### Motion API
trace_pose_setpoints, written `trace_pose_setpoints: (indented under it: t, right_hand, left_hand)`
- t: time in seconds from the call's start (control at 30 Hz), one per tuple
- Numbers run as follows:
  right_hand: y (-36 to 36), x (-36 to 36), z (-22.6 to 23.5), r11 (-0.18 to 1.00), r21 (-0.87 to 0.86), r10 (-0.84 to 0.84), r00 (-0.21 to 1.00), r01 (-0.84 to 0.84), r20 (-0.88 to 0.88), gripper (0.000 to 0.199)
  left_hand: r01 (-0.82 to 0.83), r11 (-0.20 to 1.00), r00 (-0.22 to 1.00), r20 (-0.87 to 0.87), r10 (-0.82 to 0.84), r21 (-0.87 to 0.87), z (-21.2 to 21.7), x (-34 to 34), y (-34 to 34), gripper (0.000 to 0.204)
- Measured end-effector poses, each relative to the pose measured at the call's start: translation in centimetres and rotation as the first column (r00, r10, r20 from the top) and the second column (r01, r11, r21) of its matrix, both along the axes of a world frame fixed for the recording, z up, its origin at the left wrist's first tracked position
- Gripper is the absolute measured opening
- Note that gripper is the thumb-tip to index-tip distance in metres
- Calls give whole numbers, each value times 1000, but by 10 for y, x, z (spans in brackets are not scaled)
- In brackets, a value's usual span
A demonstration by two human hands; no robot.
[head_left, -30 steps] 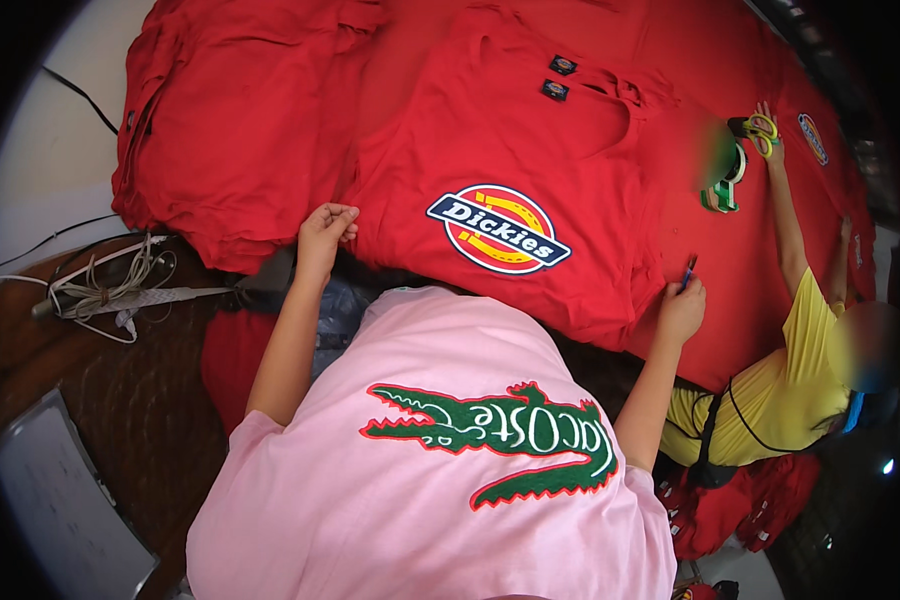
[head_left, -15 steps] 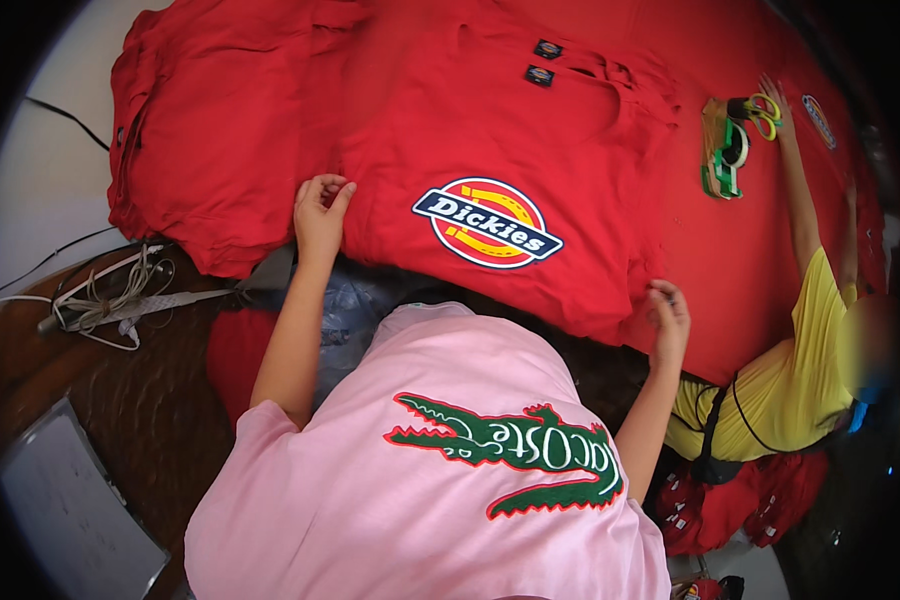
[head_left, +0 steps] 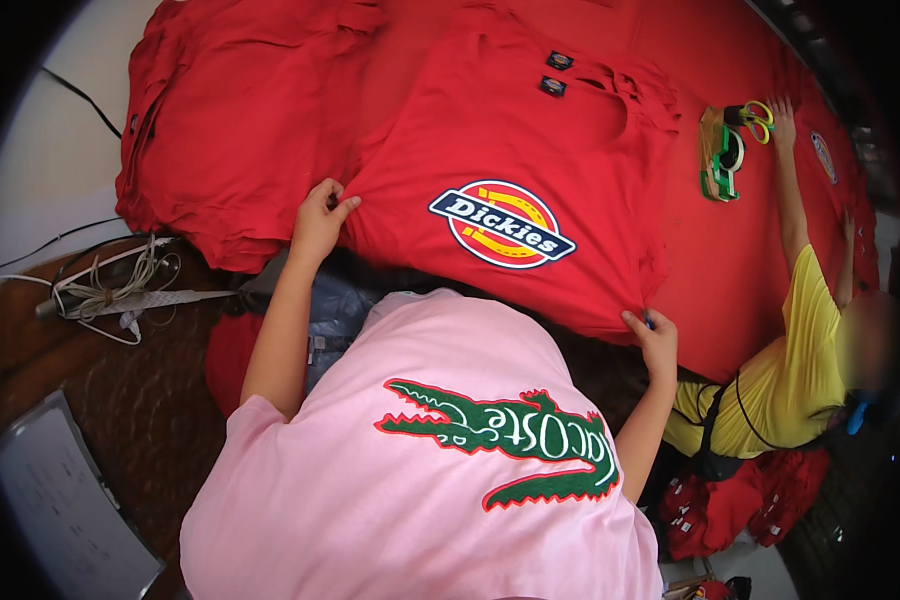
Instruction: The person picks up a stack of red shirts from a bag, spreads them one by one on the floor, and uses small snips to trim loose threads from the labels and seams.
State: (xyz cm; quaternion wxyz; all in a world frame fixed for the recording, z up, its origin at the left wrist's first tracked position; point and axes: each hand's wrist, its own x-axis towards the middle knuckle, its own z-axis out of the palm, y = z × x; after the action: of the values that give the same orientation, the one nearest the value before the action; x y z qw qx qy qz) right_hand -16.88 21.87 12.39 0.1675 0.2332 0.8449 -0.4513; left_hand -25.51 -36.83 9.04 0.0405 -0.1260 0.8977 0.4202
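Note:
A red T-shirt [head_left: 570, 140] with a round emblem on its chest lies spread in front of me on other red cloth. My left hand [head_left: 320, 222] pinches its left edge, and the fabric draws taut from there. At the near right corner, the fingers of my right hand [head_left: 655, 342] are closed on the same shirt. A small dark blue thing shows between those fingers, too small to name. Two dark neck labels show at the far end, so at least two collars overlap there.
Left of the shirt is a pile of red garments [head_left: 230, 130]. A green tape dispenser [head_left: 720, 165] and yellow-handled scissors [head_left: 758, 122] lie to the right, near the hand of a co-worker in a yellow shirt [head_left: 770, 390]. Tangled cables [head_left: 115, 290] sit at left.
My left hand has closed on the shirt's left edge. My right hand has moved slightly left and down onto its near corner. The shirt's front is pulled flatter and the emblem has shifted right.

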Motion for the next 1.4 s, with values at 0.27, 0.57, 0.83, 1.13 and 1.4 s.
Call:
trace_pose_setpoints:
  t: [0.27,0.57,0.83,1.13,1.4]
  right_hand:
    - [10,13,-22,987,119,-48,910,107,-412,24]
    - [-27,7,-6,991,-93,-107,986,95,-128,34]
    - [0,20,-8,996,5,-92,995,93,-43,35]
    - [-35,-30,16,905,-317,-301,954,284,-6,37]
    - [-49,-71,-16,903,-263,-350,937,340,10,26]
  left_hand:
    - [-76,860,996,71,46,505,-1,4,-5,18]
    - [104,912,988,65,-140,397,-15,11,-2,56]
    - [48,990,998,36,-53,131,-3,15,-10,42]
    - [32,948,990,123,-74,316,3,-21,31,38]
    - [-150,831,962,271,-1,535,-6,-70,87,40]
